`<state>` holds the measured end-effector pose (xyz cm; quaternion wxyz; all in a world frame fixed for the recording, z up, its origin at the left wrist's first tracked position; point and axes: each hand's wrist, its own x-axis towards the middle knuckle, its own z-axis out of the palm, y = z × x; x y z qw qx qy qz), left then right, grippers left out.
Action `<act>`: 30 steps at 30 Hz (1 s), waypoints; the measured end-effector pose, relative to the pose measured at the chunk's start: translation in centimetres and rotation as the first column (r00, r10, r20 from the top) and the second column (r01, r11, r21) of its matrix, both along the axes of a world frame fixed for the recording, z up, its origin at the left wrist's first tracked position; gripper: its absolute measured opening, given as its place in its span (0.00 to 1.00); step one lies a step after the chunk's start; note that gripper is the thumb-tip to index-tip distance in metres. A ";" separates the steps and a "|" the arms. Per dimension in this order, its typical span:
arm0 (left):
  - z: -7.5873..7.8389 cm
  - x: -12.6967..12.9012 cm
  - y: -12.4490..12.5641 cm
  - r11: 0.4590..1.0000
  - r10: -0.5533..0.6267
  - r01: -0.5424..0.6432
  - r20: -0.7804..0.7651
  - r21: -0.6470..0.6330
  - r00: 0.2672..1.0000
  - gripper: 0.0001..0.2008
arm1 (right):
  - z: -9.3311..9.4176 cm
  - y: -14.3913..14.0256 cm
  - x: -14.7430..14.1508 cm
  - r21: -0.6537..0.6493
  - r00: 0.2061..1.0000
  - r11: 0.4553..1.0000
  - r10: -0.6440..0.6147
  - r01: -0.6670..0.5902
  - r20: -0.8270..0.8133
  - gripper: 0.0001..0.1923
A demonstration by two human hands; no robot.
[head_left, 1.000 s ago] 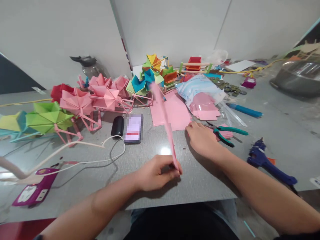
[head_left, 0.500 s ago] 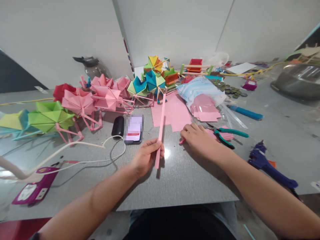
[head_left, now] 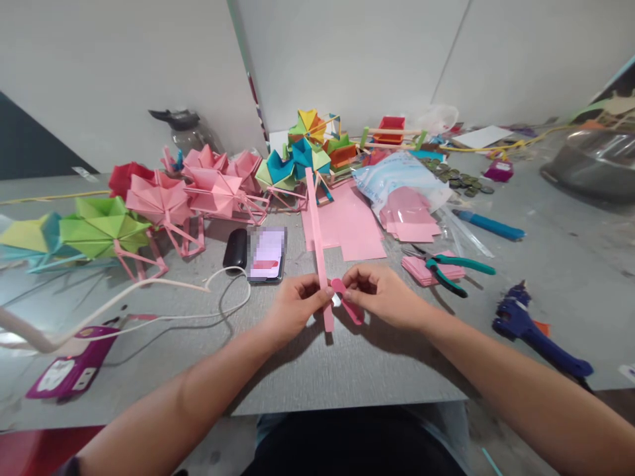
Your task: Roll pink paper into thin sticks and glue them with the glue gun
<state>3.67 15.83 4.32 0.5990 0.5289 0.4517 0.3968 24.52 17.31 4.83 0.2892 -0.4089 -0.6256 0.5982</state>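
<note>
- Pinching a long pink paper strip [head_left: 317, 231] near its lower end, the left hand [head_left: 296, 305] holds it upright above the grey table [head_left: 377, 370], its top end reaching up in front of the coloured paper models at the back
- The right hand [head_left: 381, 301] is closed on a short pink piece [head_left: 347, 301] with a rounded end, held just beside the strip; what exactly that piece is cannot be told
- Both hands meet over the near middle of the table, fingertips almost touching
- Behind the hands lie flat pink paper sheets [head_left: 352, 228], and to their right a clear plastic bag [head_left: 401, 182] with more pink squares spilling from it
- Right of the right hand, green-handled pliers [head_left: 454, 271] rest on a small stack of pink squares; a blue glue gun [head_left: 538, 327] lies further right, well apart
- A smartphone [head_left: 268, 254] and a small black case [head_left: 235, 250] sit left of the strip, with a white cable [head_left: 188, 291] curling past them
- Folded pink paper models [head_left: 198, 192] and green ones [head_left: 99, 228] stand along the left side
- A blue pen [head_left: 489, 225] and a scatter of coins [head_left: 459, 177] lie at the back right
</note>
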 end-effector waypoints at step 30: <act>-0.4 -0.1 0.1 0.997 0.073 -0.073 0.033 -0.001 0.997 0.12 | -0.7 -0.1 -0.3 -0.012 0.973 0.991 -0.133 0.134 -0.186 0.11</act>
